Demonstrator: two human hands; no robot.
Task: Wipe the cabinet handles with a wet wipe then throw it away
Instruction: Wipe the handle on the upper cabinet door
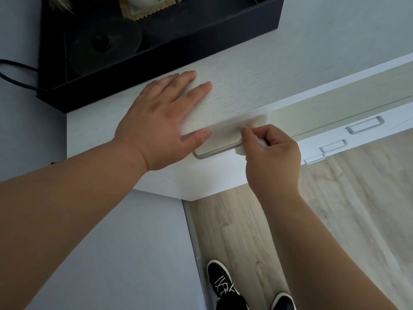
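At the front edge of the cabinet's surface (pixel 245 86), the left hand (pixel 161 121) lies flat, fingers straight and spread, thumb hooked over the lip beside the nearest handle (pixel 207 155). The right hand (pixel 271 157) works at that handle's right end; its grip pinches the wet wipe (pixel 240 151) between thumb and curled fingers, bunched against the bar.

Judged risks:
1. Held as a small wad, the wipe may cover only the bar's outer face and miss its underside and end posts.
2. A sideways or outward pull on the bar may drag the cabinet front open; the flat left hand appears placed to brace against this.
3. A slack pinch may let the damp wipe drop to the floor (pixel 245 231).
4. Further handles (pixel 365 126) lie along the cabinet to the right; if they remain to be done, one soiled wipe may smear rather than clean them.

A black tray (pixel 167 61) stands near the left fingertips and could be nudged by a forward lean.
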